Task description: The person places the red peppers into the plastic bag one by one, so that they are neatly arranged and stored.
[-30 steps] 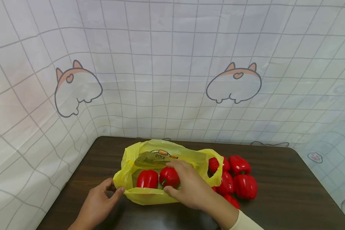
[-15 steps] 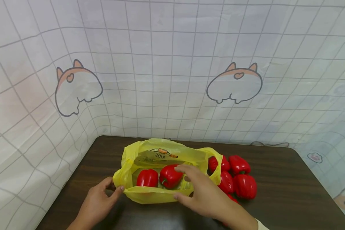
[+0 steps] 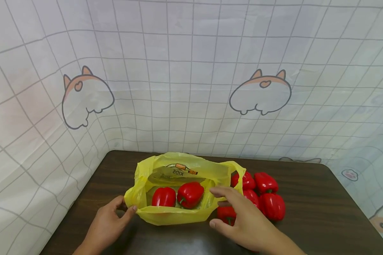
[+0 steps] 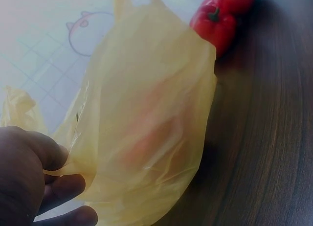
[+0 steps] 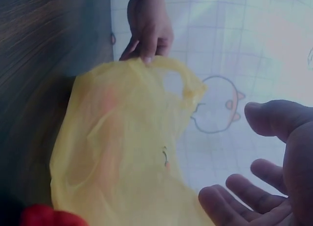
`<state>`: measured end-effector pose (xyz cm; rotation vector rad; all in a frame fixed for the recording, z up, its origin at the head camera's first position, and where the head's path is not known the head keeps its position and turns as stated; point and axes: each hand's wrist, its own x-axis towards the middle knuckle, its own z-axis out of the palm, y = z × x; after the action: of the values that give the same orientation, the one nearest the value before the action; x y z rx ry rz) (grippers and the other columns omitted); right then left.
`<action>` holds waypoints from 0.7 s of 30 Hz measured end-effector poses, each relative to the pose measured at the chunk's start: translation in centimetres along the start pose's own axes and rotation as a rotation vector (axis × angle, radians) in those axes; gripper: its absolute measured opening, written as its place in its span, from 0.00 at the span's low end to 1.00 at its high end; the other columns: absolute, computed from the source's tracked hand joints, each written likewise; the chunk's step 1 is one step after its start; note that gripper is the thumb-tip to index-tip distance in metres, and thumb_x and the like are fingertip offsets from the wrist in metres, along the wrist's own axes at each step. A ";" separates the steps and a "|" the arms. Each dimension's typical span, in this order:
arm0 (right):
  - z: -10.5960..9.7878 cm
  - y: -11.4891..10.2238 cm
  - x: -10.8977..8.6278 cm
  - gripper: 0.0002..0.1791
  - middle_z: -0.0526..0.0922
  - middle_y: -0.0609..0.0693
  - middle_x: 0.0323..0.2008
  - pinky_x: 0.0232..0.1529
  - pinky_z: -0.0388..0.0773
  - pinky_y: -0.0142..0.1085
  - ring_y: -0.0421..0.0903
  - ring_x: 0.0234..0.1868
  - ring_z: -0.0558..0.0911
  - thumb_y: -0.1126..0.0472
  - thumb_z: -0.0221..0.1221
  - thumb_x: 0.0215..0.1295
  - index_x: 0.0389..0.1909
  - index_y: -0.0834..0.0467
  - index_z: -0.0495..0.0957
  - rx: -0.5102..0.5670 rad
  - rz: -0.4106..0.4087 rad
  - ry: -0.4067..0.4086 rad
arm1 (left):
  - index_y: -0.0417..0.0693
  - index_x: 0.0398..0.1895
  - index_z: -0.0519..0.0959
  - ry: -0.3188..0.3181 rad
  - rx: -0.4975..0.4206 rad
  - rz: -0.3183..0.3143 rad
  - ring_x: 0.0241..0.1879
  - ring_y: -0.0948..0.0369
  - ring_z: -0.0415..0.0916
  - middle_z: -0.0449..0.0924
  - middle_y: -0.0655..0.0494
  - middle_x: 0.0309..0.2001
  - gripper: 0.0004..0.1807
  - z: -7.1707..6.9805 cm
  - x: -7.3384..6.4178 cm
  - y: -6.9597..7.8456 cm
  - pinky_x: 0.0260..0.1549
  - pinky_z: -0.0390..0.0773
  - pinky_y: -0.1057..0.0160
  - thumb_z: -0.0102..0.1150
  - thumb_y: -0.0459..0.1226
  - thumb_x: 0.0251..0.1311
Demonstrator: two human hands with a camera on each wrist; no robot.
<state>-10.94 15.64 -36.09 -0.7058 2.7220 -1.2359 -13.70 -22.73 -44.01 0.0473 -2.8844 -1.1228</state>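
Observation:
A yellow plastic bag [image 3: 172,216] lies with its mouth spread in the head view. Inside it, two red bell peppers sit side by side, one at left [image 3: 163,197] and one at right [image 3: 190,194]. My left hand [image 3: 106,224] pinches the bag's left edge between thumb and fingers; the left wrist view shows the plastic [image 4: 146,113] in that pinch. Beside the bag's right end is my right hand [image 3: 247,220], holding nothing, fingers apart and relaxed. Another red bell pepper [image 3: 226,214] is right by its thumb and fingers, partly covered.
Several more red bell peppers [image 3: 272,206] are bunched on the dark wooden table [image 3: 322,209], right of the bag, some hidden behind the bag handle [image 3: 240,173] and my right hand. A white gridded cloth [image 3: 191,88] surrounds the table's back and sides.
My right hand has let go of the right pepper inside the bag and drawn away to the right, out over the bag's right end. The left hand keeps its hold.

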 end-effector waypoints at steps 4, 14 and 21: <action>-0.5 0.9 -1.1 0.36 0.73 0.40 0.64 0.50 0.81 0.37 0.43 0.54 0.82 0.44 0.71 0.63 0.69 0.43 0.68 0.007 -0.014 0.029 | 0.48 0.49 0.81 -0.001 0.007 0.001 0.37 0.61 0.78 0.85 0.60 0.39 0.19 -0.1 0.0 -0.1 0.37 0.77 0.54 0.66 0.51 0.67; -1.5 3.2 -3.5 0.33 0.77 0.40 0.59 0.44 0.83 0.36 0.38 0.47 0.82 0.59 0.75 0.60 0.65 0.47 0.72 -0.072 -0.163 0.186 | 0.48 0.47 0.81 0.003 0.009 -0.005 0.36 0.61 0.78 0.85 0.59 0.39 0.17 -0.6 0.1 -0.2 0.36 0.77 0.56 0.66 0.51 0.67; -1.9 6.0 -5.1 0.33 0.78 0.42 0.58 0.45 0.83 0.39 0.44 0.50 0.80 0.50 0.75 0.60 0.64 0.49 0.73 -0.127 -0.025 0.161 | 0.48 0.47 0.81 0.018 0.001 0.010 0.36 0.60 0.78 0.85 0.58 0.40 0.16 -0.7 0.1 -0.5 0.36 0.77 0.56 0.66 0.50 0.67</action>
<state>-9.16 22.59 -39.74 -0.6818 2.9534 -1.1821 -13.75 -23.58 -43.76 0.0436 -2.8660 -1.1134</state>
